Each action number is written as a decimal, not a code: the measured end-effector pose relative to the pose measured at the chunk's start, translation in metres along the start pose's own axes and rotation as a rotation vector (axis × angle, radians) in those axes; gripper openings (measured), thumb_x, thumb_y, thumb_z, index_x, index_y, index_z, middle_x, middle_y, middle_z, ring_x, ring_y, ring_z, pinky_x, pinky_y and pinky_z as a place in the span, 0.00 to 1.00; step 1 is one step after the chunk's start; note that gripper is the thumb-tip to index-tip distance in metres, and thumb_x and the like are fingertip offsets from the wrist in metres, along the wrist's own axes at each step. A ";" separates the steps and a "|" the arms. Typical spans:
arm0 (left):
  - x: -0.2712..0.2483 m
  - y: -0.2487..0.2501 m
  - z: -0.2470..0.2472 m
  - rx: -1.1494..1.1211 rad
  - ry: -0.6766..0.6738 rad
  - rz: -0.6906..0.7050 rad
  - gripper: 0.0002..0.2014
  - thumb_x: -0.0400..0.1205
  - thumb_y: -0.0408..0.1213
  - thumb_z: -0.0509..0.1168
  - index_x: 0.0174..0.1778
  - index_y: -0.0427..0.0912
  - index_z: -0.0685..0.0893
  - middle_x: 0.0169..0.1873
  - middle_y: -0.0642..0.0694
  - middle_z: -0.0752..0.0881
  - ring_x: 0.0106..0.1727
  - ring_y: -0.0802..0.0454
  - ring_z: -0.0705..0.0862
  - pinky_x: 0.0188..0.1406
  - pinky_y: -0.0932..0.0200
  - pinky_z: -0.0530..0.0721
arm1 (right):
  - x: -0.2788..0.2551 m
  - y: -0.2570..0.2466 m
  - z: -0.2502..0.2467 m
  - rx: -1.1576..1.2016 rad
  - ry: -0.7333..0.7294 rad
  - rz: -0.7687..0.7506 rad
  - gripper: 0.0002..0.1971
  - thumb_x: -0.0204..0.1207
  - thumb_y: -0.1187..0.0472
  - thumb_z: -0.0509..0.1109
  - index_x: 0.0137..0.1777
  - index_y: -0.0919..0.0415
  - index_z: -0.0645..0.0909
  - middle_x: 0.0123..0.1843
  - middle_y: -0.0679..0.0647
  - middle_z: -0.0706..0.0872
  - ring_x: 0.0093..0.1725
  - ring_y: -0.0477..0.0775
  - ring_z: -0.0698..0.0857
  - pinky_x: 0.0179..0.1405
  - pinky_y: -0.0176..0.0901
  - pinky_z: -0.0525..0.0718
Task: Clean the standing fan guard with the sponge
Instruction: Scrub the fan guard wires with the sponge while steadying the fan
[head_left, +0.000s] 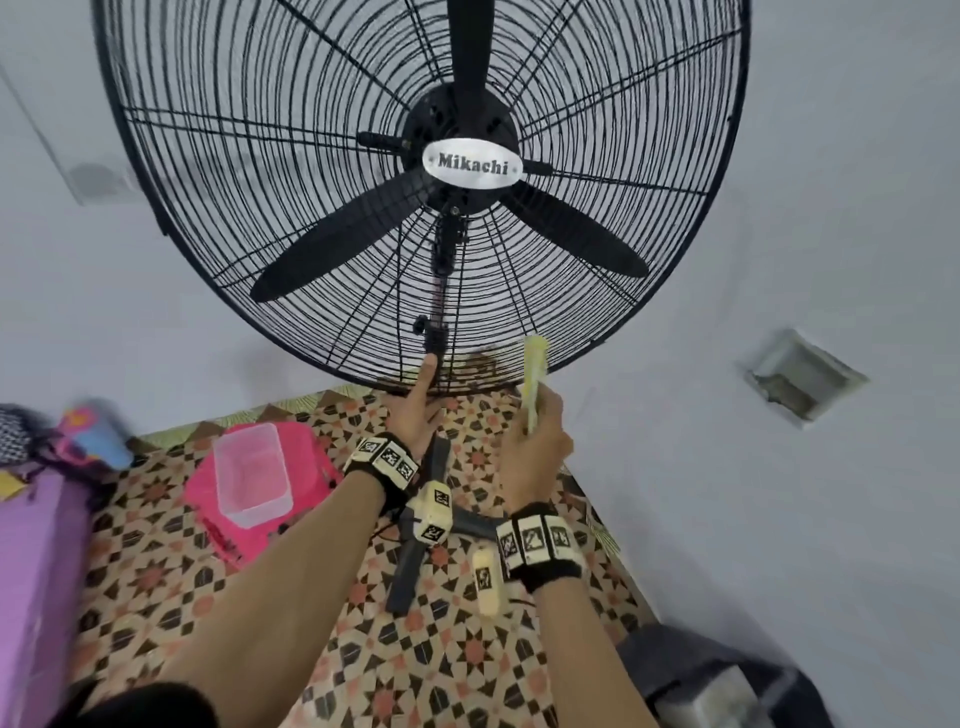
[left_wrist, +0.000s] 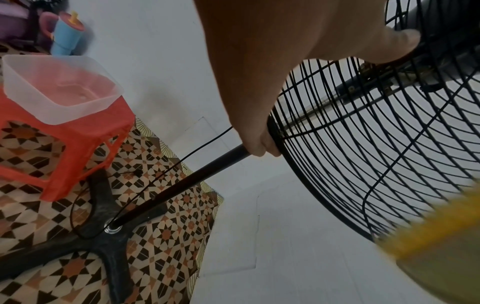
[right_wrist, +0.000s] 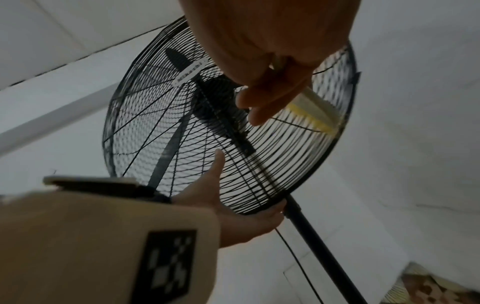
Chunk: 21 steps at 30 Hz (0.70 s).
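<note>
Right hand (head_left: 537, 441) nearest, pinching yellow sponge (head_left: 535, 382) against fan guard (head_left: 597, 249) bottom, right of left hand (head_left: 418, 410).

Left wrist: curled round rim beside pole (left_wrist: 187, 183); could tip if released.

Right wrist: blurred; patterned floor (right_wrist: 426, 288), white wall (right_wrist: 415, 102).

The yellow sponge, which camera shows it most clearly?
The head view: the yellow sponge stands edge-on in the right hand, against the black wire fan guard. The right wrist view half hides it behind fingers; the left wrist view shows a yellow blur.
</note>
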<state>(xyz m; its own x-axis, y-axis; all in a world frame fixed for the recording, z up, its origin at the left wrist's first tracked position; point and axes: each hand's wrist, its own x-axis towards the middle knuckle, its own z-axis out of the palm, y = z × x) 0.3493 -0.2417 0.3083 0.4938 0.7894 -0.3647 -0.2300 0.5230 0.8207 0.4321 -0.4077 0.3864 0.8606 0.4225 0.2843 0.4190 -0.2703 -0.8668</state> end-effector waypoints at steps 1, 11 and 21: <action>0.000 -0.001 0.002 0.010 0.005 0.011 0.73 0.62 0.78 0.79 0.94 0.54 0.44 0.73 0.48 0.86 0.57 0.56 0.93 0.55 0.58 0.88 | 0.000 -0.005 0.005 -0.024 -0.045 -0.024 0.20 0.86 0.60 0.69 0.77 0.53 0.77 0.54 0.56 0.90 0.42 0.52 0.90 0.37 0.47 0.94; -0.009 0.003 0.011 0.012 0.026 0.033 0.62 0.70 0.74 0.75 0.93 0.49 0.54 0.63 0.53 0.86 0.57 0.53 0.92 0.58 0.63 0.83 | 0.008 -0.028 -0.016 0.033 -0.089 0.033 0.18 0.88 0.64 0.66 0.77 0.61 0.78 0.58 0.59 0.89 0.33 0.44 0.83 0.39 0.39 0.88; -0.010 0.003 0.011 -0.005 -0.028 0.059 0.63 0.64 0.76 0.77 0.91 0.48 0.61 0.80 0.40 0.78 0.66 0.52 0.86 0.76 0.51 0.80 | -0.016 -0.037 -0.006 -0.022 -0.226 -0.138 0.21 0.86 0.65 0.69 0.78 0.61 0.79 0.58 0.57 0.91 0.35 0.46 0.88 0.30 0.29 0.87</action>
<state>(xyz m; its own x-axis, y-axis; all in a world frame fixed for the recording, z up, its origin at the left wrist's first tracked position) 0.3527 -0.2510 0.3193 0.5026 0.8097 -0.3029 -0.2634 0.4772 0.8384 0.4047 -0.4096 0.4166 0.7093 0.6388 0.2981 0.5361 -0.2142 -0.8166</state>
